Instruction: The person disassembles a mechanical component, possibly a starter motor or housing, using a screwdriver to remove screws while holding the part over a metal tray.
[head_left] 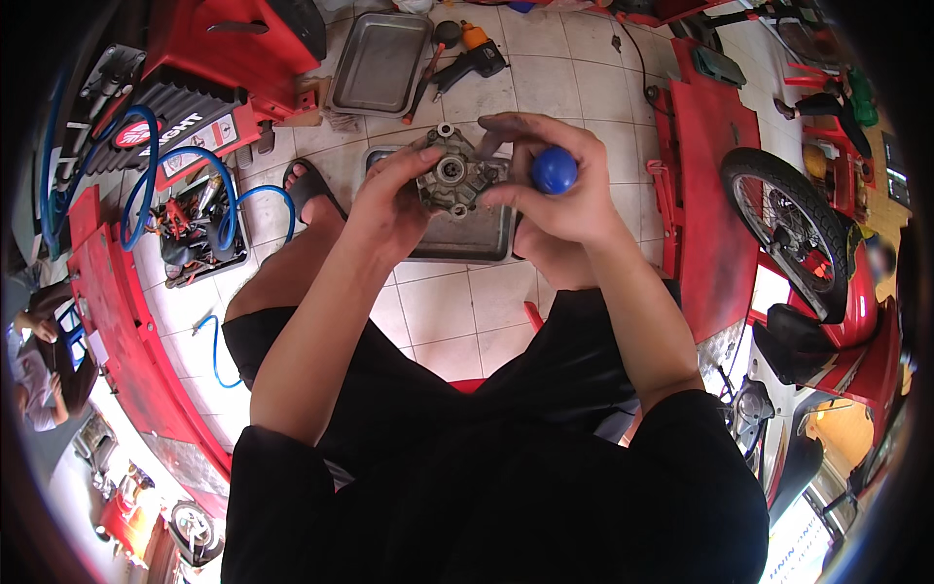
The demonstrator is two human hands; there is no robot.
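Observation:
My left hand (391, 200) is closed on the left side of a grey cast-metal engine part (450, 170), with its thumb on the upper face. The part has a round bore in the middle and bolt lugs at its rim. My right hand (574, 195) curls at the part's right side, its fingertips and thumb close to or touching the metal. A smooth blue ball (555, 170) sits in the curve of that hand, between thumb and forefinger; whether anything joins it to the part is hidden. Under both hands lies a shallow metal tray (457, 245) on the tiles.
Ahead lie another metal tray (379, 63), a mallet (428, 73) and a black-and-orange power tool (474, 63). A tool bin (201, 229) and blue hose (233, 185) are at left. Red platforms (715, 195) flank me; a motorcycle wheel (788, 234) stands right. Other people are farther off.

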